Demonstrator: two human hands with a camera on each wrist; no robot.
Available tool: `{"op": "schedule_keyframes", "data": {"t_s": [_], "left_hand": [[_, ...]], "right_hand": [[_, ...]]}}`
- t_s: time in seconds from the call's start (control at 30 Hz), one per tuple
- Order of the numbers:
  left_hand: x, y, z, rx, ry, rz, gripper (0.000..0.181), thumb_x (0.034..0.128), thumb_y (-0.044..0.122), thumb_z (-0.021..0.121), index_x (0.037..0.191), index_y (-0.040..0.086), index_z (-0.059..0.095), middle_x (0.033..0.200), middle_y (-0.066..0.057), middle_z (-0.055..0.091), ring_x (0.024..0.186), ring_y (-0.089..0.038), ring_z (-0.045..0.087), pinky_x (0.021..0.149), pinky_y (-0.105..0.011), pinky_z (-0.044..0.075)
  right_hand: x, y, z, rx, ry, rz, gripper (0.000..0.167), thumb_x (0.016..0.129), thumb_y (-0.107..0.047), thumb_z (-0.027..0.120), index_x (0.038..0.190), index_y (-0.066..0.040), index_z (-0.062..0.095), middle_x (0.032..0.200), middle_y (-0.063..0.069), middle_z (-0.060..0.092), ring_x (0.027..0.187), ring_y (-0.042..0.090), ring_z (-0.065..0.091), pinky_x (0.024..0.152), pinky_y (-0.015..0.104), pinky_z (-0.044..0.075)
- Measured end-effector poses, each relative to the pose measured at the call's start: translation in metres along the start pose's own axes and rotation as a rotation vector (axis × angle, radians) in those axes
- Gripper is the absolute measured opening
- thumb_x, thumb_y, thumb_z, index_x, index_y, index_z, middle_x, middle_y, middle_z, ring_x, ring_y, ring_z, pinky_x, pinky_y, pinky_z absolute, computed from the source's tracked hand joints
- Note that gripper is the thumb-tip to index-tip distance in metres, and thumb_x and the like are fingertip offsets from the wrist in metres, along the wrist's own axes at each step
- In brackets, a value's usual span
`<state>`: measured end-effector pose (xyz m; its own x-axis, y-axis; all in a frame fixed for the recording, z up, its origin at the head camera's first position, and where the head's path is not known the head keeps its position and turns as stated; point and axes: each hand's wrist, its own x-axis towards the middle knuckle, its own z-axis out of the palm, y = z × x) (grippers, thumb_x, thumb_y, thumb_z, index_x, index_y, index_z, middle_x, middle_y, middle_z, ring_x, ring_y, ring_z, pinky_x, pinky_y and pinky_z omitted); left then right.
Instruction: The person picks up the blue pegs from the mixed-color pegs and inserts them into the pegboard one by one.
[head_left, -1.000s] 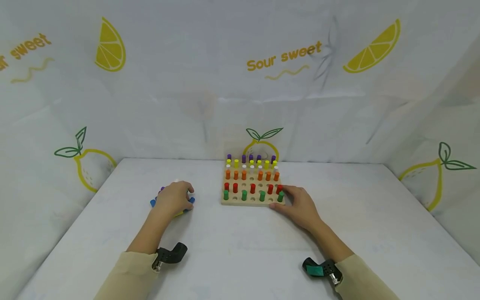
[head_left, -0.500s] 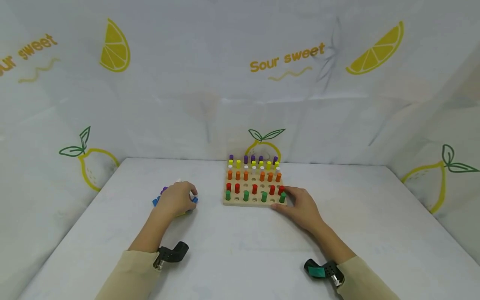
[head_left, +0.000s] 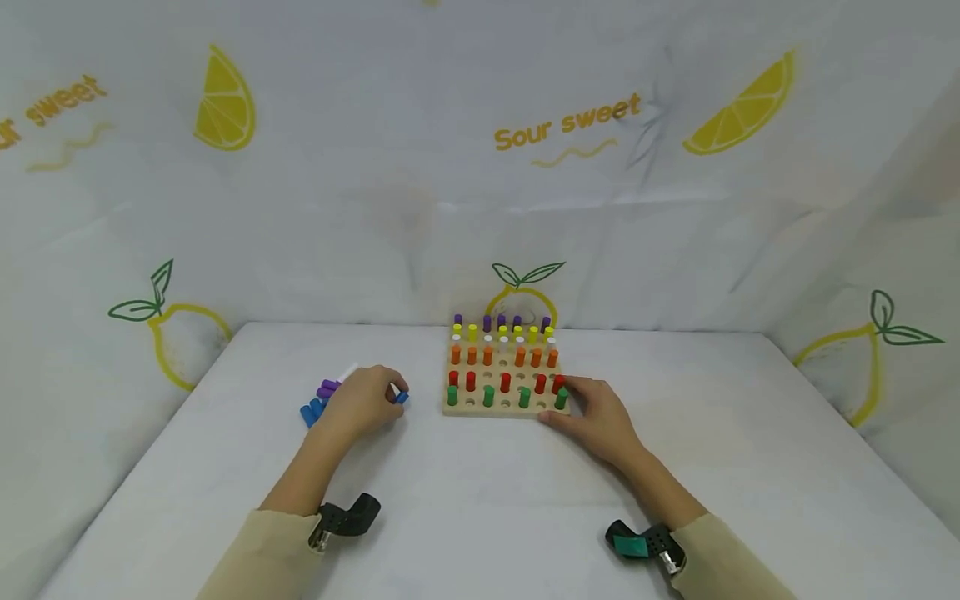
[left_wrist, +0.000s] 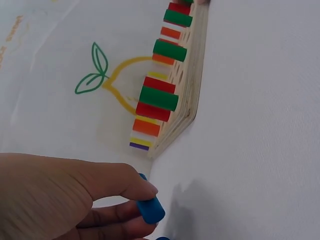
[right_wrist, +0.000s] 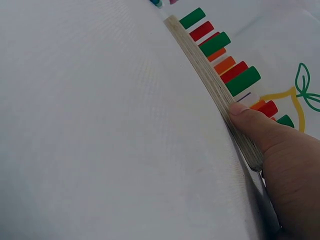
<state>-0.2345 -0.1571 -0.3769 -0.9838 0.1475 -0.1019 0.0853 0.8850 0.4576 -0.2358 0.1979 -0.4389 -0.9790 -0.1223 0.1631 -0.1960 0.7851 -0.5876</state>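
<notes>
My left hand (head_left: 363, 402) pinches a blue peg (left_wrist: 151, 210) between thumb and fingers, raised just off the table. Behind that hand lies a small pile of loose pegs: blue pegs (head_left: 309, 413), purple pegs (head_left: 327, 387) and a white peg (head_left: 347, 372); part of the pile is hidden. A wooden pegboard (head_left: 477, 409) stands at the middle, with rows of green, red, orange, white, yellow and purple pegs and several bare holes. At its near right corner my right hand (head_left: 597, 418) holds the board, the thumb against the front edge and the fingers along the right side.
The pegboard rests on a white table (head_left: 480, 500). White cloth (head_left: 375, 233) printed with lemons surrounds the table at the back and both sides. A dark wrist mount (head_left: 348, 515) sits at the left cuff, another mount (head_left: 645, 542) at the right cuff.
My left hand has moved slightly right, away from the pile, with the blue peg between its fingers. More loose purple and blue pegs now show behind it. The right hand stays at the board's corner.
</notes>
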Motion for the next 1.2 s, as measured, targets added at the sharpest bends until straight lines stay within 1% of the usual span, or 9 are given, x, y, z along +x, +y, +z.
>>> {"op": "schedule_keyframes", "data": {"t_s": [0.1,0.2,0.33,0.53,0.67,0.77,0.87,1.07,1.2], "left_hand": [[-0.004,0.0,0.002,-0.014,0.022,0.007,0.026,0.0878,0.012,0.074,0.114,0.01,0.073,0.093,-0.007,0.068,0.083,-0.019,0.059,0.076,-0.035,0.056],[-0.006,0.0,0.003,-0.029,0.06,0.027,0.026,0.0894,0.011,0.074,0.115,0.009,0.073,0.097,-0.008,0.07,0.085,-0.019,0.061,0.079,-0.035,0.058],[-0.004,0.003,0.002,-0.054,0.128,0.06,0.027,0.0918,0.011,0.073,0.118,0.009,0.072,0.103,-0.01,0.072,0.09,-0.021,0.064,0.082,-0.037,0.06],[0.011,0.014,0.001,-0.111,0.189,0.115,0.03,0.0952,0.012,0.069,0.126,0.01,0.069,0.112,-0.011,0.071,0.1,-0.024,0.066,0.088,-0.039,0.061],[0.024,0.02,0.004,-0.223,0.207,0.137,0.032,0.0952,0.012,0.069,0.127,0.01,0.068,0.113,-0.01,0.071,0.101,-0.025,0.068,0.087,-0.039,0.061],[0.033,0.025,0.009,-0.324,0.208,0.13,0.033,0.095,0.015,0.07,0.128,0.011,0.067,0.114,-0.009,0.072,0.103,-0.024,0.069,0.087,-0.037,0.062],[0.038,0.031,0.015,-0.391,0.212,0.123,0.034,0.0951,0.017,0.07,0.129,0.011,0.067,0.116,-0.01,0.071,0.104,-0.024,0.07,0.088,-0.037,0.061],[0.045,0.041,0.016,-0.42,0.268,0.135,0.031,0.0958,0.017,0.069,0.126,0.01,0.069,0.114,-0.011,0.072,0.103,-0.026,0.07,0.086,-0.039,0.061],[0.05,0.044,0.015,-0.46,0.276,0.129,0.032,0.0967,0.019,0.068,0.127,0.01,0.069,0.115,-0.012,0.072,0.104,-0.026,0.07,0.087,-0.039,0.061]], "right_hand": [[-0.001,0.0,0.006,0.008,-0.004,0.001,0.079,0.082,-0.049,0.081,0.142,-0.004,0.056,0.143,0.016,0.06,0.136,0.037,0.05,0.114,0.058,0.041],[-0.001,0.0,0.012,0.011,-0.003,-0.002,0.079,0.081,-0.051,0.081,0.141,-0.005,0.057,0.142,0.015,0.061,0.136,0.036,0.05,0.114,0.057,0.041],[-0.001,0.0,0.015,0.014,0.007,-0.014,0.078,0.081,-0.05,0.081,0.14,-0.006,0.058,0.141,0.015,0.062,0.134,0.036,0.052,0.113,0.056,0.042],[0.005,-0.001,0.009,0.016,0.023,-0.027,0.076,0.081,-0.048,0.082,0.139,-0.005,0.06,0.14,0.016,0.063,0.133,0.036,0.053,0.113,0.056,0.042],[0.006,-0.002,0.004,0.02,0.018,-0.012,0.076,0.081,-0.049,0.082,0.139,-0.005,0.06,0.14,0.016,0.062,0.133,0.036,0.053,0.112,0.056,0.043],[0.002,0.0,0.002,0.009,-0.002,0.024,0.078,0.081,-0.05,0.081,0.14,-0.006,0.059,0.141,0.015,0.061,0.134,0.036,0.052,0.113,0.056,0.042],[-0.003,0.001,0.0,0.003,-0.007,0.055,0.077,0.08,-0.049,0.082,0.14,-0.007,0.059,0.142,0.015,0.061,0.135,0.035,0.051,0.114,0.055,0.042],[-0.002,0.002,0.0,0.003,0.006,0.03,0.076,0.081,-0.05,0.082,0.139,-0.006,0.06,0.141,0.015,0.062,0.134,0.036,0.052,0.113,0.056,0.042],[0.002,0.001,-0.001,0.003,0.013,0.02,0.075,0.081,-0.05,0.082,0.139,-0.007,0.06,0.141,0.014,0.062,0.134,0.035,0.052,0.113,0.055,0.042]]}}
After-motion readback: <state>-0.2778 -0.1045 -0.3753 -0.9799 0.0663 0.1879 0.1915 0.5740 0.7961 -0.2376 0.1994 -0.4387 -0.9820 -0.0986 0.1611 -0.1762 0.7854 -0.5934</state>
